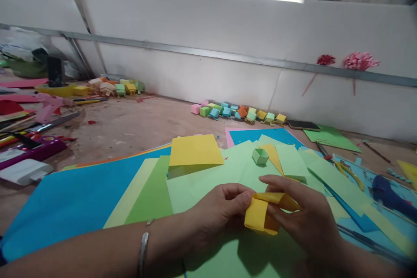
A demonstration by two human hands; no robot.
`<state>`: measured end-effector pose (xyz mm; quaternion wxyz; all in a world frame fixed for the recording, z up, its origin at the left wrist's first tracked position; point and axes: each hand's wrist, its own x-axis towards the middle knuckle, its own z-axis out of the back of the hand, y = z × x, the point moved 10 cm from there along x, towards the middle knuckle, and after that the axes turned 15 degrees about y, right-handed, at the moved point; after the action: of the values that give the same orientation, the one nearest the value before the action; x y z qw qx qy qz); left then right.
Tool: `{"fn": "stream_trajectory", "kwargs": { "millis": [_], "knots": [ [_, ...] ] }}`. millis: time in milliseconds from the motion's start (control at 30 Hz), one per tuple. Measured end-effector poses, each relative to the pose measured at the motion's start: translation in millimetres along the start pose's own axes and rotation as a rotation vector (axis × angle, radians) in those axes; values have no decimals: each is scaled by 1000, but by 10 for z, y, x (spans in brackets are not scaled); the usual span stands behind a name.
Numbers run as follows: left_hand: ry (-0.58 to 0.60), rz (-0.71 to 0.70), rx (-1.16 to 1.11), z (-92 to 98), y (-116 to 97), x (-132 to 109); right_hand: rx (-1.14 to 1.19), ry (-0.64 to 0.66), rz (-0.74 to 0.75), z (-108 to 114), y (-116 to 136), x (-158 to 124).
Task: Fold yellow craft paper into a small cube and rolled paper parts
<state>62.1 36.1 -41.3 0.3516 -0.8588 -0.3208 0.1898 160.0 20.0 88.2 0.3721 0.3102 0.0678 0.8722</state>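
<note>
A partly folded yellow paper box (256, 214) is held between my two hands, just above the green paper sheets (202, 200). My left hand (224, 206) pinches its left upper edge between thumb and fingers. On the other side, my right hand (301, 213) grips a raised yellow flap, with the thumb near the box's open side. Beyond my hands stands a small light green paper box (260, 156) with an open top. A flat yellow square sheet (195, 150) lies to its left on the stack.
Small folded paper boxes (226, 111) line the wall, with another cluster (120, 89) farther left. At the right lie a blue glue gun (392, 195) and yellow-handled pliers (350, 173). A pink glue gun (48, 106) and a white adapter (26, 171) are at the left. A phone (303, 125) lies near the wall.
</note>
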Motion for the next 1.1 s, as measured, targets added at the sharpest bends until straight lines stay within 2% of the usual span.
{"fn": "stream_trajectory", "kwargs": {
  "millis": [167,300,433,500,567,700,833,1000,1100],
  "knots": [
    [95,5,24,-155,-8,-29,-145,-22,190,12,204,-34],
    [187,67,77,-254,30,-48,-187,-8,204,-30,179,-49],
    [236,13,90,-236,-24,-27,-173,17,176,-71,99,-39],
    [210,4,76,-170,-45,-15,-91,79,142,-96,33,-7],
    [168,5,75,-101,-72,-8,16,195,108,-151,-27,39],
    [152,37,77,-74,-102,3,195,377,15,-216,-121,128],
    [159,93,86,-83,-82,13,246,354,5,-181,-133,188],
    [87,141,-29,-5,-17,-1,42,222,123,-121,-26,100],
    [51,152,-102,25,16,-16,-26,238,142,-134,22,63]
  ]
}}
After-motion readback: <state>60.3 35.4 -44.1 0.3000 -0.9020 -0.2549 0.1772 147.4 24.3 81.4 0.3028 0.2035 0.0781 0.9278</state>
